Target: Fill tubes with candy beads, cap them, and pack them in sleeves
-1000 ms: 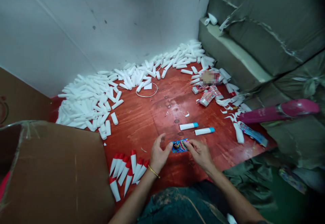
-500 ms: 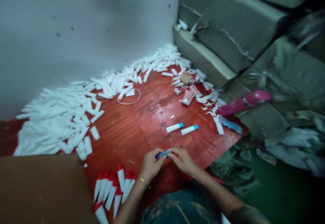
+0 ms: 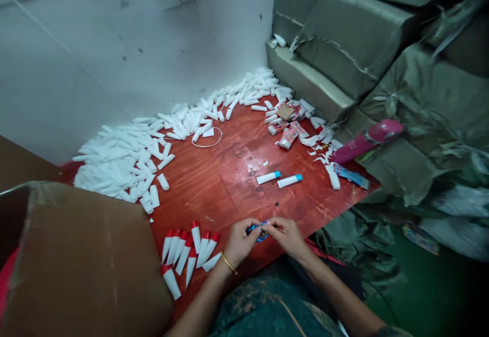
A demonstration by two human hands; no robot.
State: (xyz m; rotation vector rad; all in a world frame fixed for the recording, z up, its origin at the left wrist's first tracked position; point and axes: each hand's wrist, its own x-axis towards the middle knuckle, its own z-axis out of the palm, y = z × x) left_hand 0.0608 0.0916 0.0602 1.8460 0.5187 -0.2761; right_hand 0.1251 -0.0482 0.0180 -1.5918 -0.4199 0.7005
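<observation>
My left hand (image 3: 243,241) and my right hand (image 3: 287,235) meet at the near edge of the red table (image 3: 198,189). Between them they pinch a small, blue, printed wrapper-like piece (image 3: 261,232); fingers cover part of it and its exact kind is unclear. To the left of my left hand lie several white tubes with red caps (image 3: 195,237). Farther out, past my hands, rest two white tubes with blue caps, one on the left (image 3: 267,177) and one on the right (image 3: 289,181).
A heap of plain white tubes (image 3: 126,148) lines the wall. At near left stands a cardboard box (image 3: 95,255). Toward the right are printed packets (image 3: 288,137), a pink cylindrical object (image 3: 367,142), a blue packet (image 3: 349,175) and stacked wrapped bundles (image 3: 351,36). A white cord loop (image 3: 208,146) lies behind.
The view has shifted, so more of the cardboard box shows. The blue piece, narrow and twisted-looking earlier, now looks broader between my fingers. Both hands keep hold of it.
</observation>
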